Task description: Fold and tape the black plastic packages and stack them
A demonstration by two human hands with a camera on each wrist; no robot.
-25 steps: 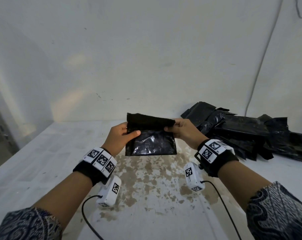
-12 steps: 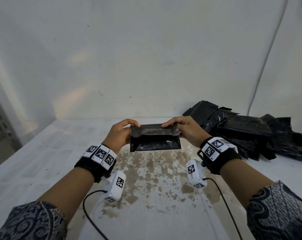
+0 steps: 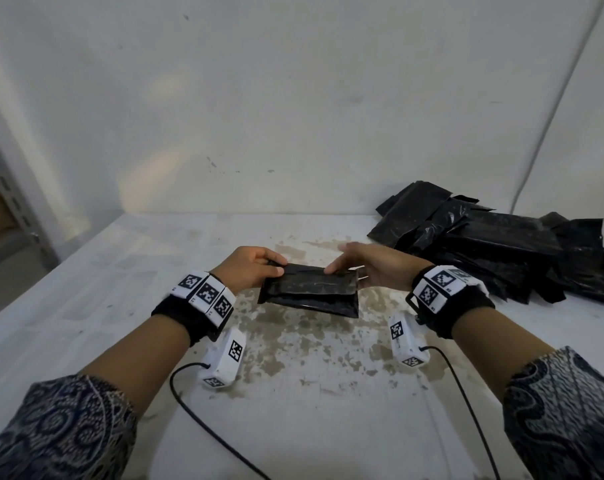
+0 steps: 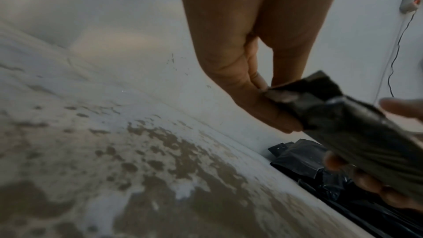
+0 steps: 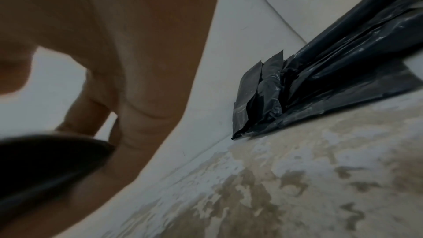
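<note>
While 2 hands (image 3: 253, 268) pinch 1 folded package (image 3: 309, 292).

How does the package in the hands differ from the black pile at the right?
The held package is folded into a compact flat rectangle; the pile lies loose and crumpled, with ends sticking out. The held package is pinched at its ends by the left hand and right hand; the pile rests untouched on the table by the wall. Both are glossy black plastic.
</note>
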